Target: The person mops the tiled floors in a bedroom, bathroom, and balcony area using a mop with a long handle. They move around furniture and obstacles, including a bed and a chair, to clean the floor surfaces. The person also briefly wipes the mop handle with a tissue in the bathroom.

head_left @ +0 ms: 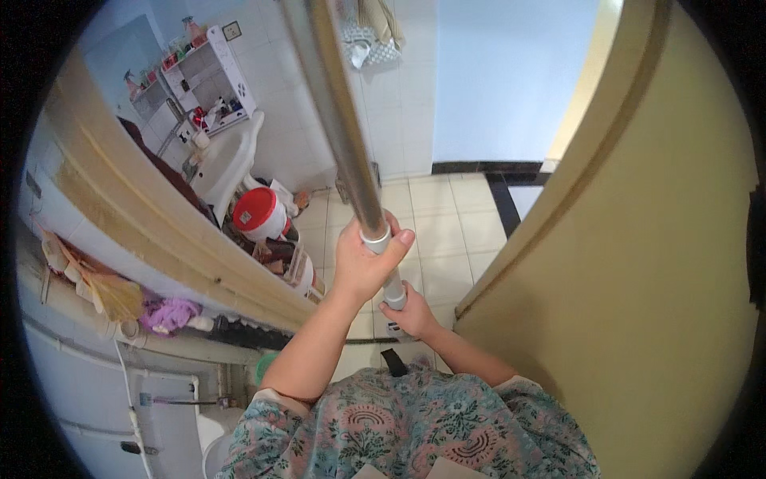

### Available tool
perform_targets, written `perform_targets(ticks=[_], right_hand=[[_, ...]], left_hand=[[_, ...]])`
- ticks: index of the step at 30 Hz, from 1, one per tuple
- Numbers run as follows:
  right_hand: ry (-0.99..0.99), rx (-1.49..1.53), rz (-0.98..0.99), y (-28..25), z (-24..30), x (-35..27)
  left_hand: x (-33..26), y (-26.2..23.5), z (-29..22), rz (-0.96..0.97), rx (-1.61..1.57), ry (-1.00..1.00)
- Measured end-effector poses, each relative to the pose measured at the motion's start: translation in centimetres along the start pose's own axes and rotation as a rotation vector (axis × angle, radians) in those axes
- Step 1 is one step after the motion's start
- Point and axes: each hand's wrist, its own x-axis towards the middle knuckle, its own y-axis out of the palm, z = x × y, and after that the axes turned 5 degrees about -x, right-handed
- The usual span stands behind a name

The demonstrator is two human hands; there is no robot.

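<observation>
As seen from above, item one: a long metal pole, silver-grey, rising steeply toward the upper edge of the view, with a pale collar near its lower end and a narrower pale section below that; held upright over a tiled floor of cream squares. Left hand: fingers wrapped fully round the pole at the collar, thumb laid along the far side, nothing else in it. Right hand: lower down, closed round the narrower end section; how tightly cannot be told, as the fingers are mostly hidden. Both forearms rise from a floral-patterned garment at the lower edge.

Surroundings: yellow door standing just beside the person's right arm; wooden door frame on the left; white washbasin beyond it; red-lidded bucket on the floor below the basin; white wall shelf carrying small bottles; cloths hanging high near the pole's upper run.

Hazards, by judgement: the pole's top end is out of view, so a swing could strike the hanging cloths, shelf or door; the two-part shaft may slip at the collar if the lower hold loosens; the floor may be wet, though this cannot be told.
</observation>
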Motion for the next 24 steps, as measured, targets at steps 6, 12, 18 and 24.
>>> perform_targets(ticks=[6, 12, 18, 24], right_hand=[[0.046, 0.004, -0.143, -5.8, -1.8, 10.3], [0.187, 0.053, -0.421, -10.0, -5.5, 19.0], [0.291, 0.009, -0.650, -15.4, -7.8, 26.3], [0.368, -0.058, -0.897, -18.9, -4.2, 31.2]], left_hand=[[8.4, -0.9, 6.8, 0.004, 0.042, 0.228], [17.1, -3.0, 12.3, -0.134, -0.629, -0.335], [30.1, -8.3, 21.8, -0.042, -1.672, -0.690], [42.3, -8.2, 21.6, -0.054, -1.469, -0.663]])
